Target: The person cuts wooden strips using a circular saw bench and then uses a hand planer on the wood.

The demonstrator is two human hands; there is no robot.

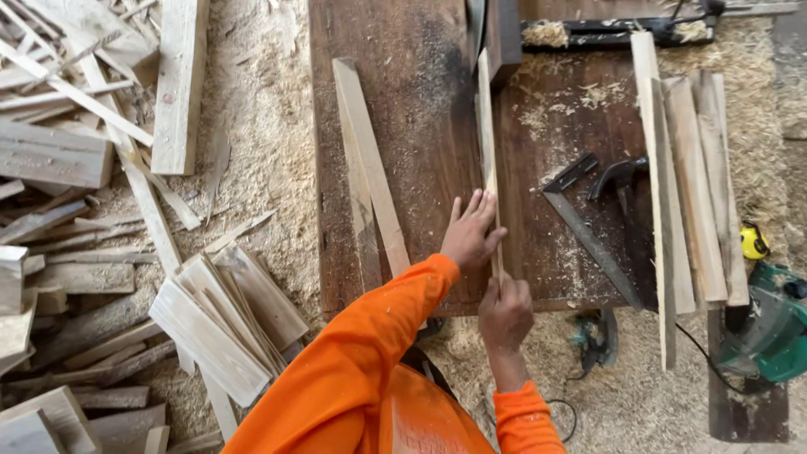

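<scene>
A thin wooden strip (487,126) stands on edge along the dark desk (403,109), running away from the person; the left hand (471,235) lies flat against its near end, fingers (477,206) spread and pressing its left face; the right hand (505,313) sits below, fingers curled tight around the strip's near tip; a hammer (618,178) and metal square (588,231) lie well to the right.

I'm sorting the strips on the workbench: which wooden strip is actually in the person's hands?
The thin strip standing on edge mid-bench: left hand presses it, right hand grips its near end. The wider strip left and the stack right lie untouched.
</scene>
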